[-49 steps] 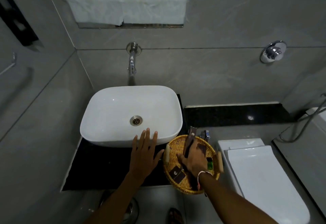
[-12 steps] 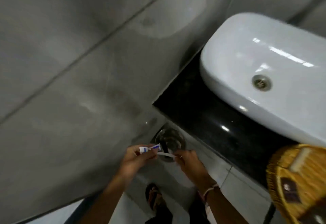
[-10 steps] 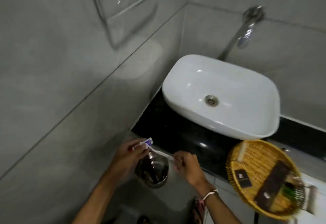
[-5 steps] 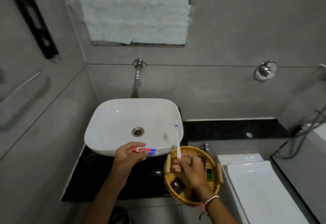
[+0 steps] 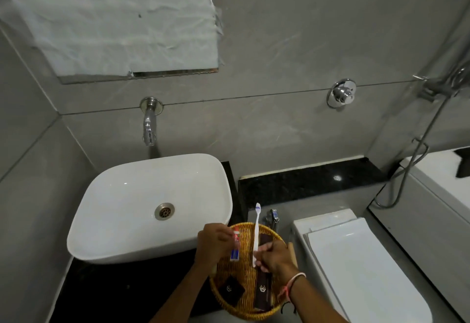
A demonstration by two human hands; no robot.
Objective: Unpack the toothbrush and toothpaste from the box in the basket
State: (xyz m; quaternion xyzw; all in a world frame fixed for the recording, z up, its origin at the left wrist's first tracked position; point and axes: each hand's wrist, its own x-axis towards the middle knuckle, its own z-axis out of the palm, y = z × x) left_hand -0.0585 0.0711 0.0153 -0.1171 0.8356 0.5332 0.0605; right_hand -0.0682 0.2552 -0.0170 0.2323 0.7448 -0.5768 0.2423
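Grey tiled walls (image 5: 279,30), white basin (image 5: 122,208) (wall tap (image 5: 148,129) above), black counter (image 5: 305,182)

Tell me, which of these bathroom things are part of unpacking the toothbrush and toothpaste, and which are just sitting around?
Part of the job:
toothbrush, in the right hand
toothpaste tube, in the left hand
long dark box
wicker basket

Just lying about:
small dark square packet
white basin
wall tap
toilet lid
shower hose

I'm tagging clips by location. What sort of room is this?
A bathroom, probably a hotel's: a white basin under a wall tap, a toilet beside it, and a basket of boxed toiletries.
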